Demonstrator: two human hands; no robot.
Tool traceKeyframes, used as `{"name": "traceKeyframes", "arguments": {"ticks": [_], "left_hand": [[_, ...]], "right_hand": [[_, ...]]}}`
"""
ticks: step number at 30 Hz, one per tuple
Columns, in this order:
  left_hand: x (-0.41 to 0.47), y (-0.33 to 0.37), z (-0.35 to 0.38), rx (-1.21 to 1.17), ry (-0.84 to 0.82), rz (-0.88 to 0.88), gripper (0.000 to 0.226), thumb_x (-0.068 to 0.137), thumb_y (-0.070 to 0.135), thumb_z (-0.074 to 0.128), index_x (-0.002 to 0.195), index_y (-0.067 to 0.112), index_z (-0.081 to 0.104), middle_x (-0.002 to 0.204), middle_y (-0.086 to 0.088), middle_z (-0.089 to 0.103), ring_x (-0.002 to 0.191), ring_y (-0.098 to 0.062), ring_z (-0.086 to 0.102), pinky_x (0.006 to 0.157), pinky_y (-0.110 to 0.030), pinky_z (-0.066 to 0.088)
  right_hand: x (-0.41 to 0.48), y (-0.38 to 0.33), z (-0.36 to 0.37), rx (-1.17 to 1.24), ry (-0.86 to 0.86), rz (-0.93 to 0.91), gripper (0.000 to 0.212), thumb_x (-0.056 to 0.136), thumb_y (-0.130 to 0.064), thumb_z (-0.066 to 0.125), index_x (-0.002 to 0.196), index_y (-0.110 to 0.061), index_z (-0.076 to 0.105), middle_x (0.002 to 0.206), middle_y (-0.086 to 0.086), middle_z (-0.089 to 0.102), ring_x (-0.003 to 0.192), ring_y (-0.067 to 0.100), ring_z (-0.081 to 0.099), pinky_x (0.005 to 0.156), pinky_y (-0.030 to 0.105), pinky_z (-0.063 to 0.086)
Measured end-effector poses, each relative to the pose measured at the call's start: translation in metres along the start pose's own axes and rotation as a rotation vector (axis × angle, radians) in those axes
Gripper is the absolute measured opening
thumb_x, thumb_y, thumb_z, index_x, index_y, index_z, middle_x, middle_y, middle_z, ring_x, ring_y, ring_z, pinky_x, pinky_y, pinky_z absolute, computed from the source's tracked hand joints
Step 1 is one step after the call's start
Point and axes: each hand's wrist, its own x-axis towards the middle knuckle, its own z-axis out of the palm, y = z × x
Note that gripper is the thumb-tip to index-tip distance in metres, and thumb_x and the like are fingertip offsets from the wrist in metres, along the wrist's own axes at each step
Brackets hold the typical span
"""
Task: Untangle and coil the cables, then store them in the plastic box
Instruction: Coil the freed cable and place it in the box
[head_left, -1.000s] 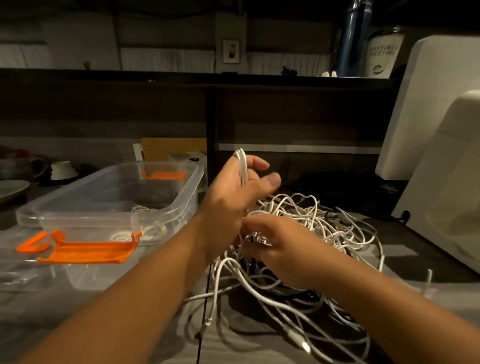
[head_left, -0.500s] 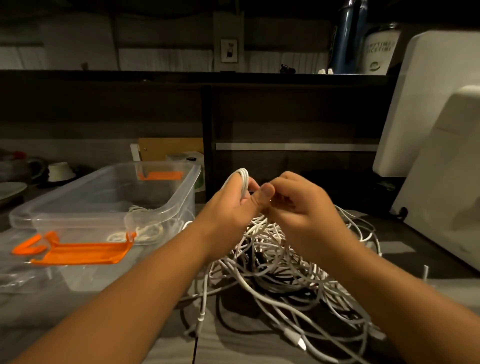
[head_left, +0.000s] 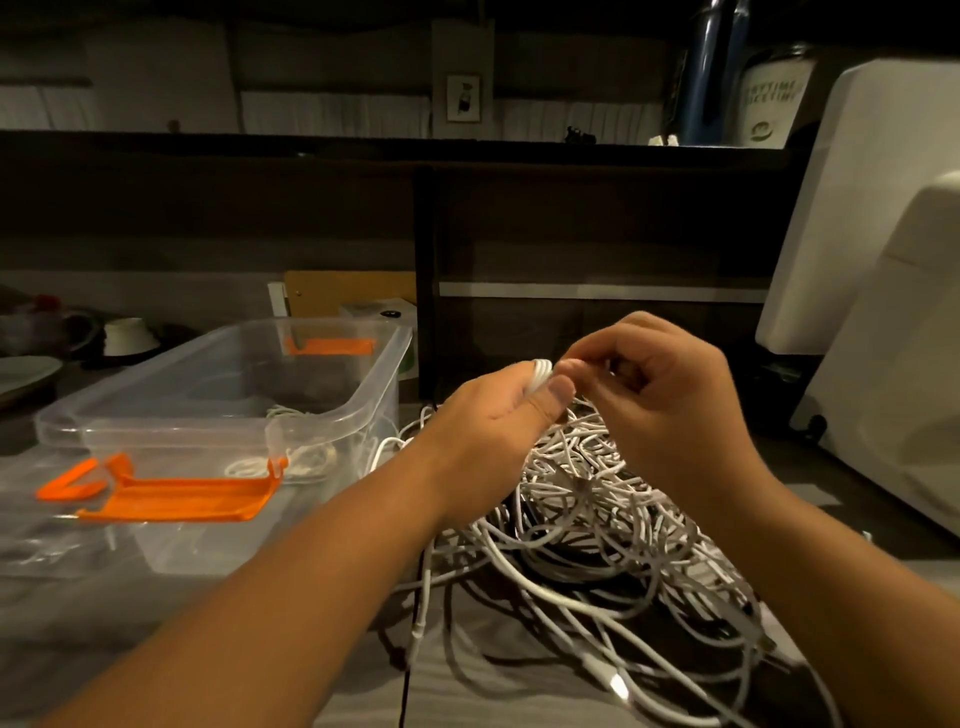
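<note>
White cable pile (head_left: 597, 509): in the head view, a loose tangle on the grey table (head_left: 156, 649), at 3 o'clock of the plastic box (head_left: 332, 415). Its long axis runs from 11 o'clock, under the hands, to 5 o'clock at the lower right edge.
Coil (head_left: 540, 375): a few white loops bunched together, with their bend poking out of the fist toward 12 o'clock.
Left hand (head_left: 493, 441): fingers are curled round the coil and the thumb is pressed against it, tip pointing to 3 o'clock.
Right hand (head_left: 670, 405): just beside the left, at its 3 o'clock. Thumb and fingertips pinch the coil at its bend, and the other fingers are curled.
Plastic box: clear and lidless, at 9 o'clock of the hands, with its long axis running 7 to 1 o'clock. An orange latch (head_left: 176, 499) hangs at the near end.
Stored cable (head_left: 291, 462): white, coiled on the box floor.
</note>
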Motion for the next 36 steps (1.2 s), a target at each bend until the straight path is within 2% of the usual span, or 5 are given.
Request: {"name": "traceKeyframes", "arguments": {"ticks": [5,11,22,30,36], "left_hand": [[-0.002,0.003,-0.001,-0.050,0.039,0.000,0.042,0.107,0.039,0.037,0.074,0.024,0.059,0.060,0.007,0.043,0.050,-0.003,0.037,0.054,-0.021,0.031],[0.002,0.004,-0.004,-0.288,0.054,-0.024,0.045,0.108,0.030,0.036,0.076,0.010,0.061,0.056,0.000,0.040,0.049,-0.008,0.032,0.047,-0.013,0.030],[0.001,0.008,-0.004,-0.388,0.094,-0.055,0.044,0.109,0.024,0.035,0.078,0.000,0.056,0.054,0.001,0.041,0.044,-0.001,0.040,0.046,-0.008,0.033],[0.002,0.009,-0.005,-0.502,0.093,-0.068,0.046,0.108,0.030,0.035,0.075,0.006,0.057,0.054,-0.002,0.031,0.046,-0.010,0.023,0.044,-0.021,0.019],[0.005,0.010,-0.008,-0.685,0.123,-0.083,0.045,0.107,0.033,0.034,0.079,0.005,0.055,0.051,0.002,0.024,0.045,-0.012,0.018,0.045,-0.021,0.023]], "right_hand": [[0.000,-0.001,0.000,0.091,-0.051,0.112,0.031,0.084,-0.047,0.069,0.084,-0.016,0.074,0.064,-0.001,0.064,0.057,0.014,0.058,0.052,0.031,0.047],[0.006,0.003,-0.004,0.447,-0.096,0.369,0.021,0.094,-0.029,0.063,0.079,-0.021,0.074,0.089,0.025,0.063,0.079,0.022,0.056,0.077,0.041,0.045],[0.005,-0.002,-0.012,0.064,0.101,-0.031,0.013,0.089,-0.034,0.068,0.096,-0.024,0.073,0.077,-0.005,0.068,0.067,0.014,0.062,0.058,0.022,0.048],[0.004,-0.005,-0.009,0.252,0.032,0.220,0.028,0.083,-0.047,0.067,0.084,-0.019,0.074,0.056,0.004,0.058,0.045,0.007,0.042,0.041,0.018,0.031],[-0.003,0.008,0.013,0.244,-0.262,0.400,0.021,0.101,-0.027,0.060,0.088,-0.032,0.076,0.058,-0.004,0.050,0.052,0.010,0.040,0.049,0.029,0.029]]}}
